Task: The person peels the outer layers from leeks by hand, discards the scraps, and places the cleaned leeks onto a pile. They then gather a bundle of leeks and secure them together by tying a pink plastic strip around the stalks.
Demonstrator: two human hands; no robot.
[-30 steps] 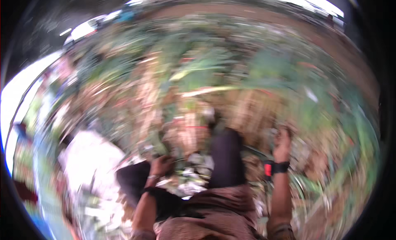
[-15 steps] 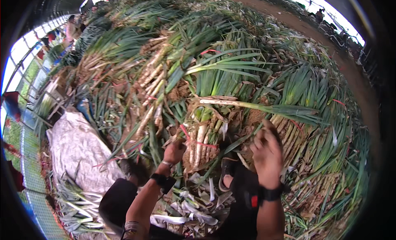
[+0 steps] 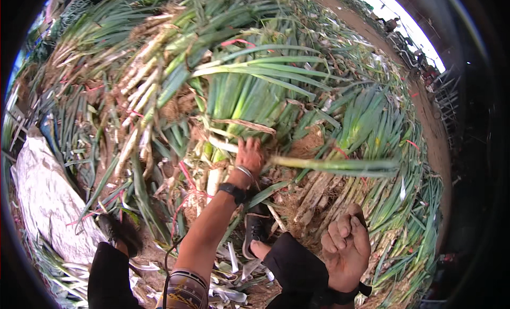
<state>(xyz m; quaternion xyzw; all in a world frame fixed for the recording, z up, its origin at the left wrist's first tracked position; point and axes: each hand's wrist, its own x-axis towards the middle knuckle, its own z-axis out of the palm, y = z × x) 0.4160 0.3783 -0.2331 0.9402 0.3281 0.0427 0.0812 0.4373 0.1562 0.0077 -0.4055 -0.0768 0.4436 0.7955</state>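
My left hand [image 3: 251, 159] is closed around a single leek [image 3: 340, 164]. The leek's white end shows left of the fingers and its green leaves stretch right, slightly blurred. Below that wrist sits a bundle of leeks [image 3: 215, 176] with muddy white stalks and a loose red tie [image 3: 186, 173]. My right hand [image 3: 345, 242] hovers at lower right, apart from the leek, fingers curled in. Something dark [image 3: 359, 216] shows by its fingertips, too small to identify. Beyond my left hand lie broad green leaves [image 3: 239, 96] from the bundle.
Heaps of leeks [image 3: 366, 117] spread on all sides, some tied with red strips. A whitish sack [image 3: 48, 197] lies at left. My shoes [image 3: 256, 232] stand among trimmed leaves and soil. A brown dirt path [image 3: 425, 128] curves along the far right.
My left hand has left the red-tied bundle, moved right and forward, and grasped the leek lying across it. My right hand has dropped back nearer me, its fingers more curled. The view has shifted right.
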